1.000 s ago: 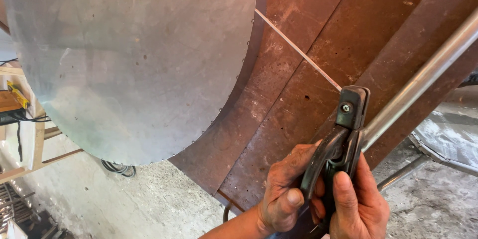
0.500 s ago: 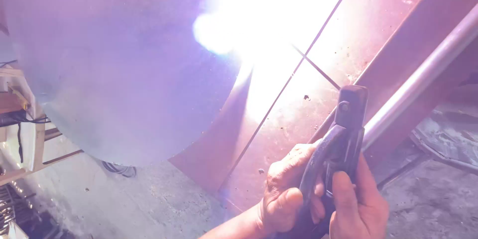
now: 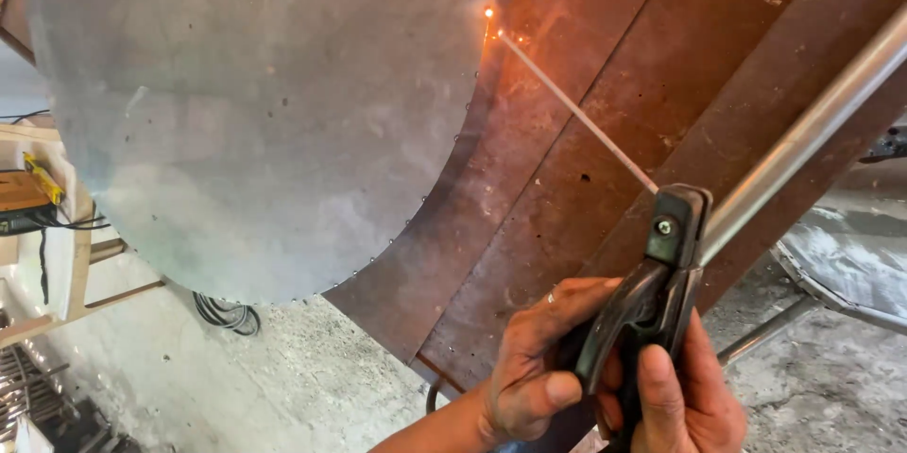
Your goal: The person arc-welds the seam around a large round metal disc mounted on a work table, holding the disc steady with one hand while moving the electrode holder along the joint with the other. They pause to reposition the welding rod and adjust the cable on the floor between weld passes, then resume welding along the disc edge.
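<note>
My left hand (image 3: 529,373) and my right hand (image 3: 694,396) both grip a black welding electrode holder (image 3: 666,269) at the bottom right. A thin electrode rod (image 3: 576,113) runs from its jaws up and left. Its tip glows orange (image 3: 488,12), with a few sparks, at the seam where a large grey metal disc (image 3: 255,113) meets a curved rusty brown steel sheet (image 3: 586,66). Small tack dots line the disc's edge along that seam.
A shiny steel pipe (image 3: 803,136) slants behind the holder toward the top right. Rough concrete floor (image 3: 312,387) lies below, with a black cable coil (image 3: 227,313). A wooden frame with a yellow device (image 3: 33,193) stands at the left. Another metal piece (image 3: 841,269) rests at the right.
Half a second ago a bright arc flash flooded the seam; now it has faded to a small orange glow at the rod tip. Both hands stay on the holder.
</note>
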